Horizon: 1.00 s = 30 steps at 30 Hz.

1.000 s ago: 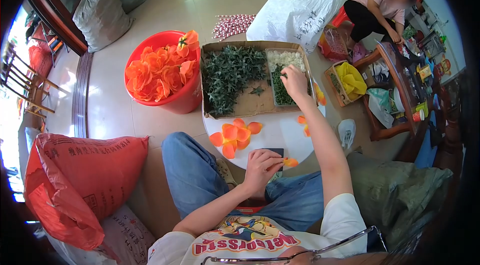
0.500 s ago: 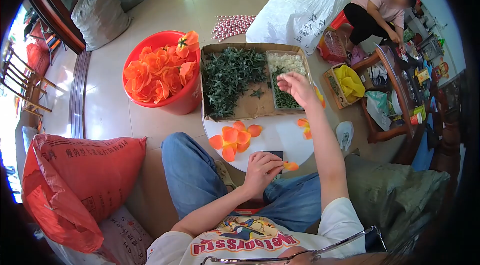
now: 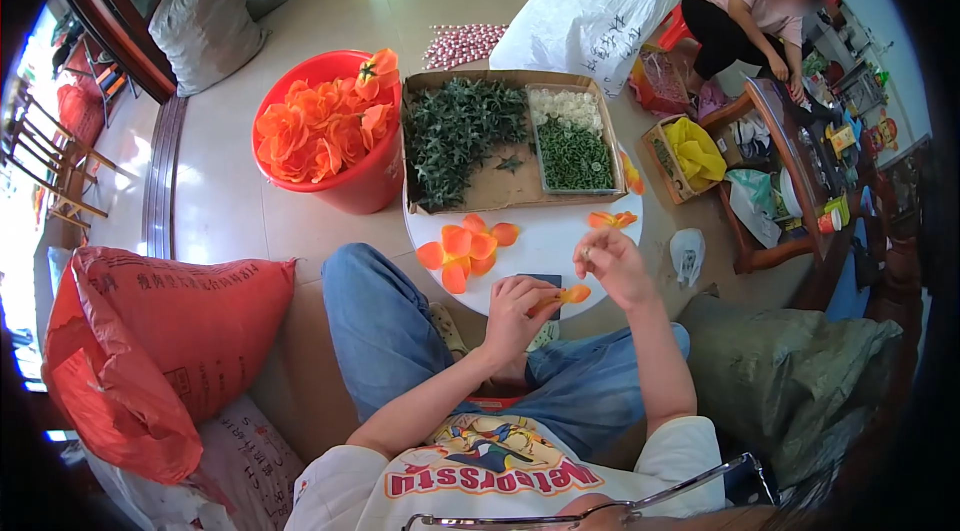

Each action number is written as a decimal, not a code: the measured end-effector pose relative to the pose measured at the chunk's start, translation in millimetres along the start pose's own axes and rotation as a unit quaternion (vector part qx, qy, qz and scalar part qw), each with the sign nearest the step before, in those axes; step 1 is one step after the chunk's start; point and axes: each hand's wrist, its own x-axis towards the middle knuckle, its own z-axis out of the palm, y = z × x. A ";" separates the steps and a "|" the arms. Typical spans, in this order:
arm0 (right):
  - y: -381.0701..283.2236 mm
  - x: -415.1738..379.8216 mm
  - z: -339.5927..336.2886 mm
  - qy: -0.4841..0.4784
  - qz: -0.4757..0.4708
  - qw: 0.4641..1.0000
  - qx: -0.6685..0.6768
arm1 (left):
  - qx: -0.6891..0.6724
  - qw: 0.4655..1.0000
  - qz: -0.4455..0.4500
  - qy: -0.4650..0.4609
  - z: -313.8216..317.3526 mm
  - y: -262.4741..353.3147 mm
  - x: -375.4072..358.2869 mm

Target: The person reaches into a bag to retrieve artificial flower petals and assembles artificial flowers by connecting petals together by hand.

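Note:
My left hand [image 3: 515, 314] is closed over the near edge of the white round table [image 3: 400, 289], pinching an orange-yellow artificial petal [image 3: 574, 294] that sticks out to the right. To its right, my right hand [image 3: 616, 269] is raised with thumb and fingers pinched together; a tiny pale thing seems to be between the tips, too small to name. Loose orange petals [image 3: 457, 243] lie spread on the table, and more petals [image 3: 612, 220] rest just beyond my right hand. A clear plastic box [image 3: 543, 156] holds small white pieces and green ones. It sits in a cardboard tray [image 3: 500, 216] beside dark green star-shaped leaves [image 3: 455, 131].
A red bucket [image 3: 375, 193] of orange artificial flowers stands left of the tray. Pink beads [image 3: 465, 46] lie on the floor behind. A red sack [image 3: 180, 331] is at my left, a dark sack [image 3: 790, 371] at my right. Another person [image 3: 745, 6] sits at the back right.
My right hand has come back from over the clear plastic box towards my left hand. My left hand has risen slightly, still pinching the petal.

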 end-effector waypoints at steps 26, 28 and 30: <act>64.4 -45.8 21.3 0.103 -0.211 0.895 -0.379 | 0.019 0.998 -0.062 -0.004 0.5 -2.4 -10.1; 64.8 -45.8 20.6 0.113 -0.213 0.890 -0.387 | 0.028 0.998 -0.060 0.002 -1.5 -3.3 -12.4; 65.4 -45.1 23.2 0.127 -0.207 0.890 -0.387 | 0.041 0.997 -0.057 0.009 -5.5 -4.2 -14.8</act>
